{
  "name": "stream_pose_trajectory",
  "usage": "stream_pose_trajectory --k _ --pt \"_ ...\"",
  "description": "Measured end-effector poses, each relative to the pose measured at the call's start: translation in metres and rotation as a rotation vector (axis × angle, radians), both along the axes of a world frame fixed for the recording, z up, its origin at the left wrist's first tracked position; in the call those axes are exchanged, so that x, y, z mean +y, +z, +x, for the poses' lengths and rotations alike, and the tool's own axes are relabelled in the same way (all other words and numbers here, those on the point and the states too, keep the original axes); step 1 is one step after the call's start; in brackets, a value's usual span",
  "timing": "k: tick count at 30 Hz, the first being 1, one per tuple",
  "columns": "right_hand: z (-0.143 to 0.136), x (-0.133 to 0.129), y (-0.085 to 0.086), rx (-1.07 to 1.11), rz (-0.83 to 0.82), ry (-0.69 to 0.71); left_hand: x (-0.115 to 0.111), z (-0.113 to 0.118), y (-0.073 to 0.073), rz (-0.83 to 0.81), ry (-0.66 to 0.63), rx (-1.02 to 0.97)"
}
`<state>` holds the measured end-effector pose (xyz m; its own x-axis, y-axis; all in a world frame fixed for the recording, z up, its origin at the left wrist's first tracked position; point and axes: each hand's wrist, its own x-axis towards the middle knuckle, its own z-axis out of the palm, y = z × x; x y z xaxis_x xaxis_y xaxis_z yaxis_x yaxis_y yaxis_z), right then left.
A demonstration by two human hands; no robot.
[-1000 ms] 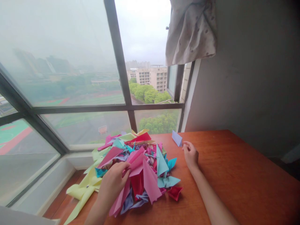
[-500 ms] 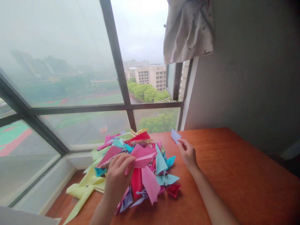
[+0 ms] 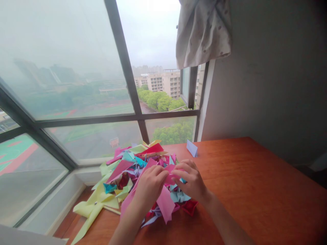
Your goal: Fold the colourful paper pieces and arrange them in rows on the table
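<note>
Pinching pink folded-paper piece (image 3: 169,175) at lower centre of frame, left hand (image 3: 151,182) has thumb near fingertips; right hand (image 3: 192,178) meets piece's right side, fingers half curled, cannot tell if gripping; multicoloured folded-paper pile (image 3: 139,162) under hands on reddish-brown wooden table (image 3: 250,183); dark-framed window (image 3: 81,68) upper left; grey wall (image 3: 268,85) right.

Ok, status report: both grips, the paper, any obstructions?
Left grip pinching pink paper. Right grip at its right side, contact unclear. Folded-paper pile crowds close; lilac paper stands apart.
</note>
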<state>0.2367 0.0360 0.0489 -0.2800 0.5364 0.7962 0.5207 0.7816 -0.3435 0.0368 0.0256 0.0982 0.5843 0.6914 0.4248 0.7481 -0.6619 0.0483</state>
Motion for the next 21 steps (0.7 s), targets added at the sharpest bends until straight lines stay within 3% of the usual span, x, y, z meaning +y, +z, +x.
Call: stream_pose_trajectory --k 6,13,21 --pt "0.013 0.008 -0.002 -0.094 -0.038 -0.016 0.007 0.01 0.004 -0.006 -0.022 -0.049" --pt "0.035 0.02 -0.005 -0.062 -0.107 -0.065 0.015 -0.005 0.008 -0.025 -0.034 -0.178" --pt "0.035 0.021 -0.004 0.111 -0.131 -0.03 0.014 -0.02 0.005 -0.067 0.004 -0.347"
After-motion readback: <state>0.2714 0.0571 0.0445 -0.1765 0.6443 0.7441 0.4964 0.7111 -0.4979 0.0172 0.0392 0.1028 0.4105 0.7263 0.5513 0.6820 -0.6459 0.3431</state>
